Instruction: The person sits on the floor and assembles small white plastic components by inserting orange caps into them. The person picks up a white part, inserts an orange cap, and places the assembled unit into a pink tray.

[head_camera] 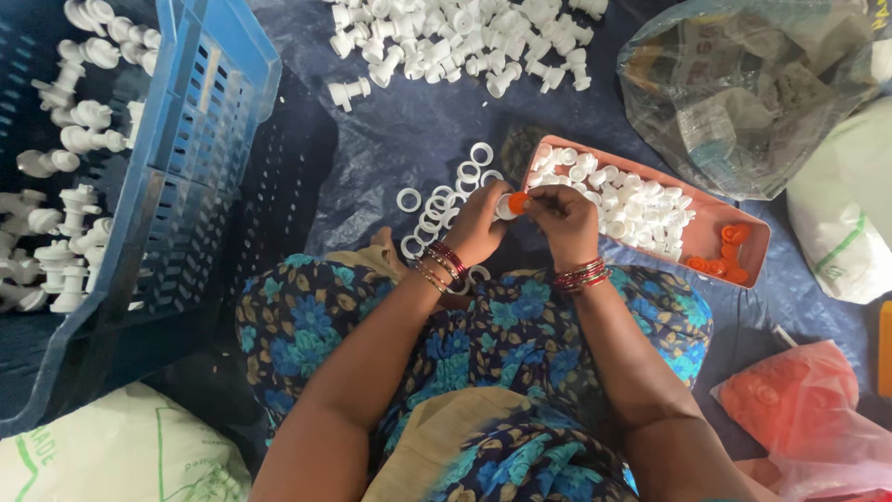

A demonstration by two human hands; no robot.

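Observation:
My left hand [478,223] and my right hand [565,216] meet above my lap. Between them they hold a small white plastic spout piece with an orange cap [512,204]. Both hands have fingers closed around it. White plastic rings [437,206] lie scattered on the dark sheet just left of my left hand. A salmon-coloured tray [754,244] beside my right hand holds several white caps [632,204] and a few orange caps [728,253] at its right end.
A blue crate [181,158] at the left holds several assembled white pieces. A loose pile of white spout pieces [465,42] lies at the top. Clear plastic bag [743,93] top right, white sack [850,204] right, bag of orange parts [794,409] lower right.

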